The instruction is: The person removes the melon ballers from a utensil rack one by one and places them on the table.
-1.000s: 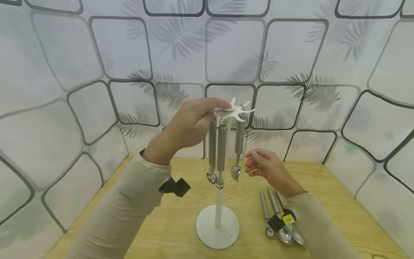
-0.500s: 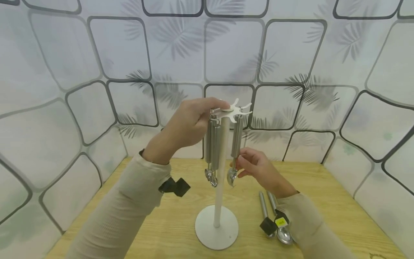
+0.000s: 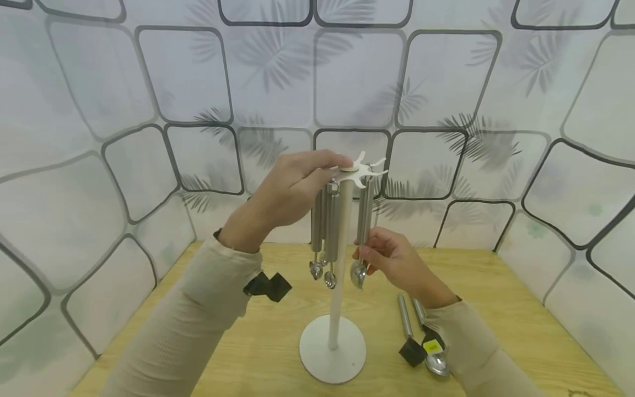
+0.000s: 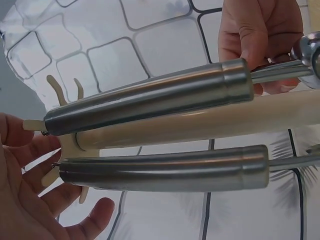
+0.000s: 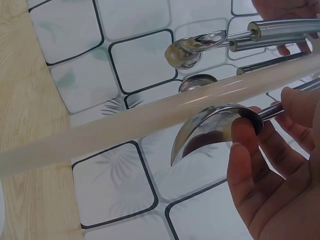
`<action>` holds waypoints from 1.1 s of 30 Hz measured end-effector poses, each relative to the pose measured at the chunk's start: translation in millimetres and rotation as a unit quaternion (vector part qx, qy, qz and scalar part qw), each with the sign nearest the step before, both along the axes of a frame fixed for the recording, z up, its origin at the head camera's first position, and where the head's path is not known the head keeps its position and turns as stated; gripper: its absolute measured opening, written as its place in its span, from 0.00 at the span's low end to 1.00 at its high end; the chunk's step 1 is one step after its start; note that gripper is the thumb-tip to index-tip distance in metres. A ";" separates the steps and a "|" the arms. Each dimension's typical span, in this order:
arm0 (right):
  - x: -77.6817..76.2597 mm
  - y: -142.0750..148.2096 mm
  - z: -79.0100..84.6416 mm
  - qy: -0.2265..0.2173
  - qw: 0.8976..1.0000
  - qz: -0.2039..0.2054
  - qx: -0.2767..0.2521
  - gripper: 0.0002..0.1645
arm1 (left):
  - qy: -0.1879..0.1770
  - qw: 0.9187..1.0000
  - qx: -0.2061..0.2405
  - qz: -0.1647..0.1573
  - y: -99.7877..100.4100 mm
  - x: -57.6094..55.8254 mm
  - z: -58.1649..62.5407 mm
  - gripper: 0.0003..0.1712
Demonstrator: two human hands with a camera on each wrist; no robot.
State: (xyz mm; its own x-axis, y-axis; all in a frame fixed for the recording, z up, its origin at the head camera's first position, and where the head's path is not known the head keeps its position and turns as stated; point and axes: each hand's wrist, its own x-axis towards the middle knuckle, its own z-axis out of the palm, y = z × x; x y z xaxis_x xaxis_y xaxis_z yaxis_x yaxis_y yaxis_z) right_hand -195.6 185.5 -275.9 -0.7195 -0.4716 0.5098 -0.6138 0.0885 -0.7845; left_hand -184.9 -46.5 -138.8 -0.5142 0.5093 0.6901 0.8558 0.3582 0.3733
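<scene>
A white rack (image 3: 334, 331) stands upright, its post rising from a round base to a star of hooks. On the hooks' hub rests my left hand (image 3: 292, 190), index finger laid across the top. Several steel-handled melon ballers (image 3: 331, 231) hang below that hand. Two steel handles (image 4: 150, 97) run beside the post in the left wrist view. At the rack's right side hangs a scoop (image 3: 358, 274) with a deep, pointed bowl. My right hand (image 3: 397, 262) pinches its neck, and the fingertips touch the bowl (image 5: 212, 127) in the right wrist view.
Steel spoons (image 3: 436, 364) lie on the wooden table (image 3: 258, 336) at the right, partly hidden by the right sleeve and black tags. A patterned curtain (image 3: 278, 82) surrounds the table on three sides.
My right hand has moved left to the hanging scoop and taken its neck. The hook star has turned slightly, shifting the hanging utensils. My left hand has stayed on top.
</scene>
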 end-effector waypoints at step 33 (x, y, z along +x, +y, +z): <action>11.0 42.1 -10.6 -0.016 0.995 -0.097 0.012 0.11 | 0.062 0.998 -0.006 -0.018 1.2 2.6 -7.5 0.16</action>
State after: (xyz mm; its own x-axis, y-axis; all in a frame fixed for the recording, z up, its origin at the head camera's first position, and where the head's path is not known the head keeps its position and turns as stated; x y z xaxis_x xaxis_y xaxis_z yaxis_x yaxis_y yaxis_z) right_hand -184.5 227.6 -286.5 -0.8145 -0.3330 0.4751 -0.5573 0.2213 -0.8003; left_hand -182.4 -45.3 -146.4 -0.4068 0.5343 0.7410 0.9075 0.3293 0.2607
